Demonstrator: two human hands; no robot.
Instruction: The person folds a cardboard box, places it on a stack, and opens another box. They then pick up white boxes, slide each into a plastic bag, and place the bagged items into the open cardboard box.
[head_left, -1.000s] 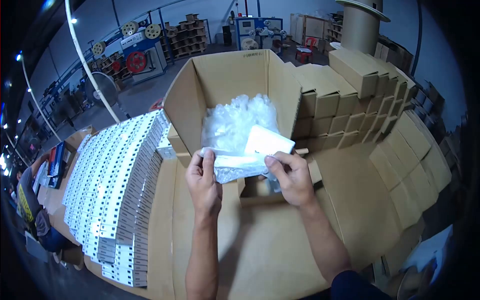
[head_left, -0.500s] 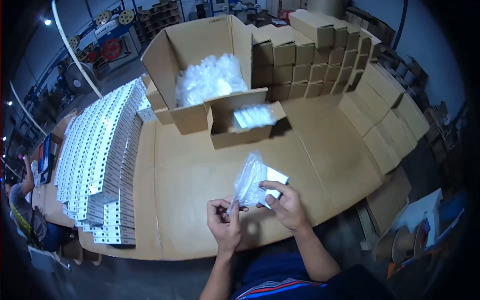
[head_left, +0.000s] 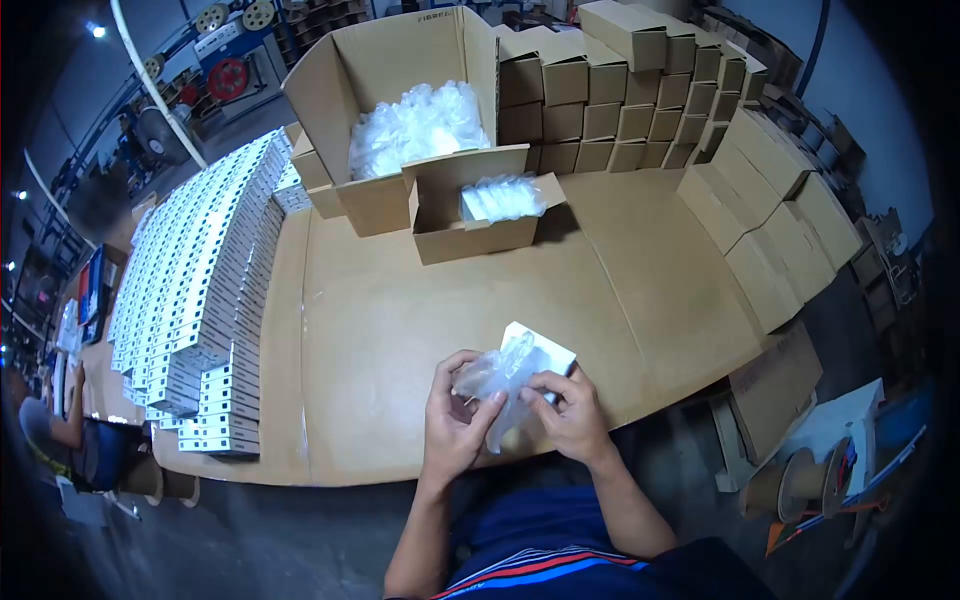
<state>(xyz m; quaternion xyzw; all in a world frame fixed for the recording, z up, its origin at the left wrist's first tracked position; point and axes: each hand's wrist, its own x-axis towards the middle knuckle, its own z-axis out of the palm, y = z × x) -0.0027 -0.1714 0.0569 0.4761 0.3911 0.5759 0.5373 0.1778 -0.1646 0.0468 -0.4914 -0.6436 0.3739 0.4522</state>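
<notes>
Near the front of the table I hold a clear plastic bag [head_left: 502, 372] between both hands. My left hand [head_left: 455, 420] is closed, pinching the bag's left side between thumb and fingers. My right hand [head_left: 572, 415] pinches the bag's right side with thumb and index finger. Behind the bag, at my right fingers, is a small white box [head_left: 546, 350], partly covered by the film. Whether the other right fingers grip the box is hidden. Beyond my hands stands an open small carton [head_left: 475, 245] with bag-wrapped white boxes [head_left: 503, 198] in it.
A large open carton [head_left: 375, 210] holds a heap of clear bags [head_left: 420, 130]. On the left rise stacked white boxes [head_left: 195, 300]. Brown cartons [head_left: 605, 95] are piled at the back right, more cartons [head_left: 770, 220] at the right edge. A person [head_left: 60, 420] sits far left.
The bag, stretched upright before, is now bunched in front of the white box. My left hand has moved up and closer to my right hand. The camera view has tilted slightly downward.
</notes>
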